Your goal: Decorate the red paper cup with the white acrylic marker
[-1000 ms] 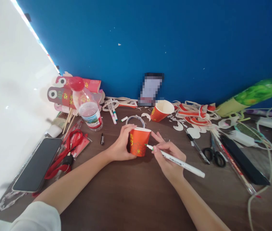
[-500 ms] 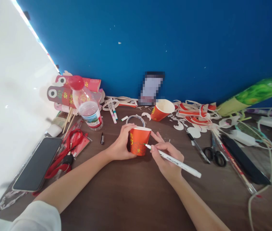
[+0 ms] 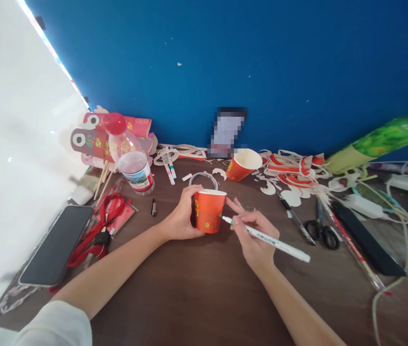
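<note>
An orange-red paper cup (image 3: 210,211) with yellow print stands upright on the dark wooden table (image 3: 189,298). My left hand (image 3: 184,216) is wrapped round its left side, thumb low near the base and fingers near the rim. In my right hand (image 3: 256,235) is a white marker pen (image 3: 276,244), pinched between thumb and fingers. Its green tip points left and meets the cup's right side, or nearly so. Behind the cup lies a clear ring-shaped roll (image 3: 204,179), partly hidden by it. A second paper cup (image 3: 240,166) leans tilted farther back.
To the left are a phone (image 3: 57,245), a red strap (image 3: 112,211) and a cut plastic bottle (image 3: 137,173). Black scissors (image 3: 322,234), a pen (image 3: 298,220), a dark pouch (image 3: 368,238) and cables lie right. Paper strips (image 3: 294,168) and a propped phone (image 3: 227,132) line the blue wall.
My right hand has shifted a little to the right, drawing the marker tip from the cup's front toward its right edge. The left hand and cup stay nearly in place.
</note>
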Demonstrator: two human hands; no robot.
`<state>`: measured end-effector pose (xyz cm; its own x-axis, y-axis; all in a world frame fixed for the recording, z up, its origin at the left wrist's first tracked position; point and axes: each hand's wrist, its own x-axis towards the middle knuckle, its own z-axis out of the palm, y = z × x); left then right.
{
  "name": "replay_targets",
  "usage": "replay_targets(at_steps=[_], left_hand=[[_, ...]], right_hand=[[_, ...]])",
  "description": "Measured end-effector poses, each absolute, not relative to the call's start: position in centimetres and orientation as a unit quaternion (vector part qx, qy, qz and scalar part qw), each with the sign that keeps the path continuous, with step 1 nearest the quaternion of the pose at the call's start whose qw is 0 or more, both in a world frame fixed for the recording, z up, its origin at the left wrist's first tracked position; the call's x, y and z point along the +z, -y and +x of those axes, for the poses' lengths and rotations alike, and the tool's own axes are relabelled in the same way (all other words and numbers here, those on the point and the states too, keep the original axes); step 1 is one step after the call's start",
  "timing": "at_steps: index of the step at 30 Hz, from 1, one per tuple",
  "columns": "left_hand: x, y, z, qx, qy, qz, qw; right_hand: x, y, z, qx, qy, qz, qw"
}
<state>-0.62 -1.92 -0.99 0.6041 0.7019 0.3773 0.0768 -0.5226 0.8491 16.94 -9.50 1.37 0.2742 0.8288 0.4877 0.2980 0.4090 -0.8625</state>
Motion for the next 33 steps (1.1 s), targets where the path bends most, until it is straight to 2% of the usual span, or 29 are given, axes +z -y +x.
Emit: replay_targets(at_steps=[6, 12, 21, 33], left_hand=[[-0.9, 2.0, -0.8, 0.344, -0.243, 0.787, 0.452], [-0.9, 2.0, -0.8, 0.330, -0.260, 0.792, 0.442], [-1.1, 1.9, -0.7, 0.353, -0.251, 0.815, 0.384], [-1.2, 1.9, -0.7, 0.349, -0.250, 0.810, 0.399]], right_hand=[[1.2, 9.7, 17.1, 0.305, 0.518, -0.496, 0.627], [2.7, 10.0, 16.4, 0.225, 0.578, -0.491, 0.612], [1.9, 9.8, 16.2, 0.154, 0.635, -0.479, 0.586], [1.8, 9.7, 16.0, 0.147, 0.617, -0.484, 0.603]])
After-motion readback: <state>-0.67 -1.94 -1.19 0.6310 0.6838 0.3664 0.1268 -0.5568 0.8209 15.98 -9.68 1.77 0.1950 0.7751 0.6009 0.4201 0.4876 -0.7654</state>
